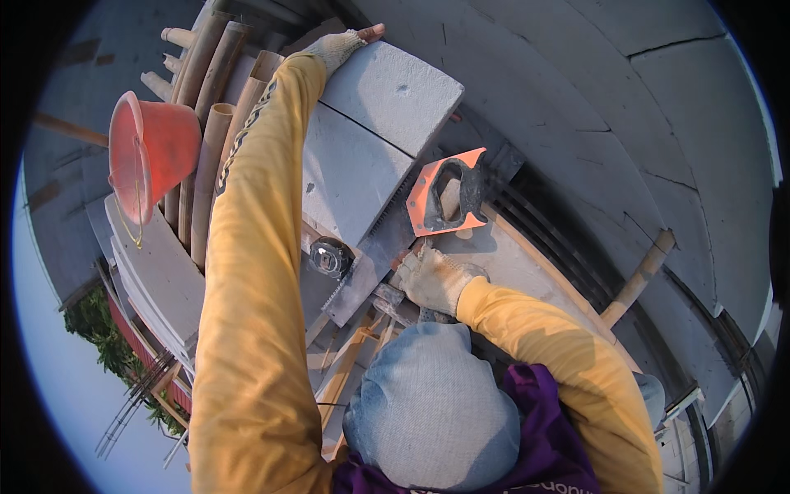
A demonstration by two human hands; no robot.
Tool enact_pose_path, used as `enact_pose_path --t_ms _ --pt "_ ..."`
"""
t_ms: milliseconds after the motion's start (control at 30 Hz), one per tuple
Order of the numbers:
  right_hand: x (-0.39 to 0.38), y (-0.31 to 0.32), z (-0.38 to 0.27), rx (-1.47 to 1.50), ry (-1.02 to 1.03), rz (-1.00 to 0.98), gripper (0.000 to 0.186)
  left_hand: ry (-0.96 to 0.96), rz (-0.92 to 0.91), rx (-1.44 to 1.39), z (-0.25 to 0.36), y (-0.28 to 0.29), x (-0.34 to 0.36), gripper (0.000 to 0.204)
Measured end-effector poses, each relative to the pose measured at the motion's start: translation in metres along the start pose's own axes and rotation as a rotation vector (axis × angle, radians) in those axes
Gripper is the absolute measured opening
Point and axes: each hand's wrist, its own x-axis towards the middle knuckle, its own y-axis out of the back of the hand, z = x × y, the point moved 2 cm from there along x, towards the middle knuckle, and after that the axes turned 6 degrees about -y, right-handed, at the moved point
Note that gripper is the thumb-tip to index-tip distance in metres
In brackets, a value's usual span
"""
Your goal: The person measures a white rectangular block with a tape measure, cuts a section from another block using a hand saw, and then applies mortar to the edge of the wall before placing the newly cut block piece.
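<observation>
Two pale grey building blocks lie side by side, a far block and a nearer block, with a thin seam between them. My left hand, in a knitted glove, reaches to the far block's back corner and grips its edge, one bare fingertip showing. A handsaw with an orange and black handle lies against the near block's right side, its toothed blade running toward me. My gloved right hand is closed beside the blade, and what its fingers hold is hidden. A tape measure sits at the near block's front.
An orange bucket hangs or rests tilted at the left, beside several bamboo poles. Stacked grey boards stand below it. A grey block wall rises on the right, with a wooden pole against it. My jeans-covered knee is in front.
</observation>
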Motion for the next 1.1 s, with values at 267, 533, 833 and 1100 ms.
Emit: enact_pose_path --t_ms 267,533,833,1100 --pt "-0.003 -0.016 -0.002 0.14 0.032 0.028 0.037 0.009 0.059 0.032 0.021 -0.013 -0.014 0.096" --pt "-0.002 -0.006 -0.036 0.583 0.048 -0.248 0.03 0.069 0.038 0.027 0.022 -0.008 -0.017 0.101" --pt "-0.034 0.066 0.037 1.022 -0.257 -0.418 0.043 0.076 0.062 0.05 0.035 -0.003 -0.043 0.099" --pt "-0.033 0.123 0.121 1.782 -0.501 -0.159 0.045 0.139 -0.02 0.042 0.021 0.004 -0.02 0.099"
